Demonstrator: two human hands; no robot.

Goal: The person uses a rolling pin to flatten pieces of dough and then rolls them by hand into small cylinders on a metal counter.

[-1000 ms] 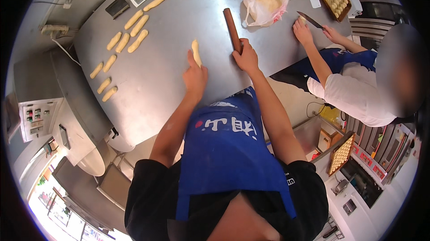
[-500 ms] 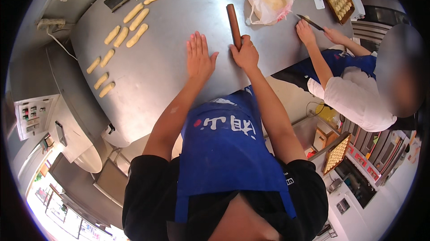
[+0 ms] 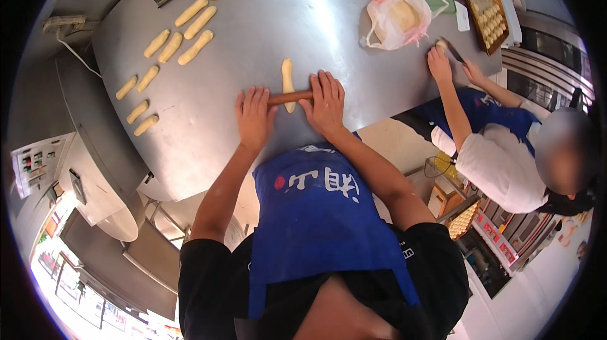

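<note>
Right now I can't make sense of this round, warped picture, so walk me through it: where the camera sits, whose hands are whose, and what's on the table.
The camera sits on a person's head and looks down; its wide lens bends straight edges. The forearms rising from the bottom are the wearer's, above a blue apron. The left hand and right hand press flat on a wooden rolling pin, which lies across a long strip of dough on the metal table. More dough pieces lie in rows at the upper left. A plastic bag holding dough sits at the upper right. The hands at the right edge belong to a co-worker.
</note>
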